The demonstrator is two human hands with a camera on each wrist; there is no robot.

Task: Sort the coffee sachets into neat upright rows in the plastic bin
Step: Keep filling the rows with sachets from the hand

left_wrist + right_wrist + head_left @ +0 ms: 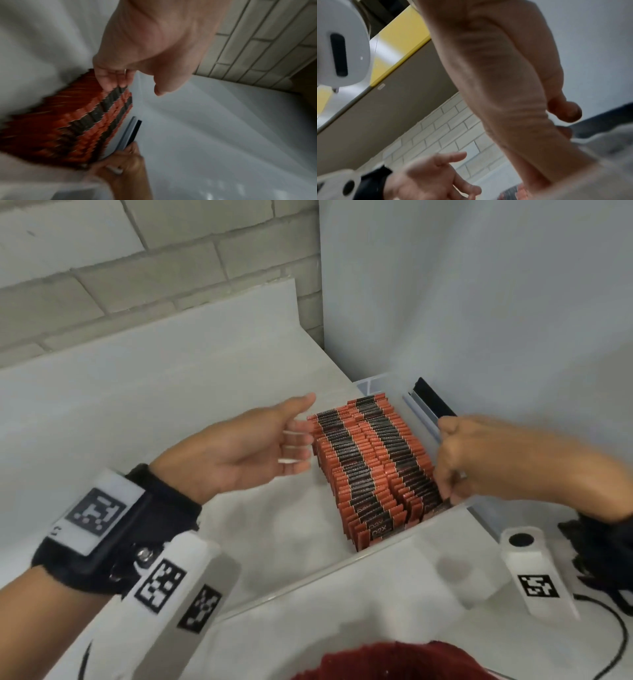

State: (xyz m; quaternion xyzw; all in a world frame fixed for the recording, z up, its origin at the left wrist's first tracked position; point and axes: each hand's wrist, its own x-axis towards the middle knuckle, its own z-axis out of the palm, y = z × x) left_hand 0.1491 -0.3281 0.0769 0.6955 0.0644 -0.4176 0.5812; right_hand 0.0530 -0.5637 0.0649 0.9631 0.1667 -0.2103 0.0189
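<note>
Nearest us, our left hand (246,446) lies open with straight fingers touching the left flank of the red-and-black foil coffee sachets (370,463), which stand on edge in two tight rows against the right wall of the clear rectangular plastic bin (342,563). Our right hand (479,463) curls down at the rows' near right edge; whether it pinches a sachet we cannot tell. We judge this the squaring-up step; next, press both flanks together evenly without toppling the rows.
</note>
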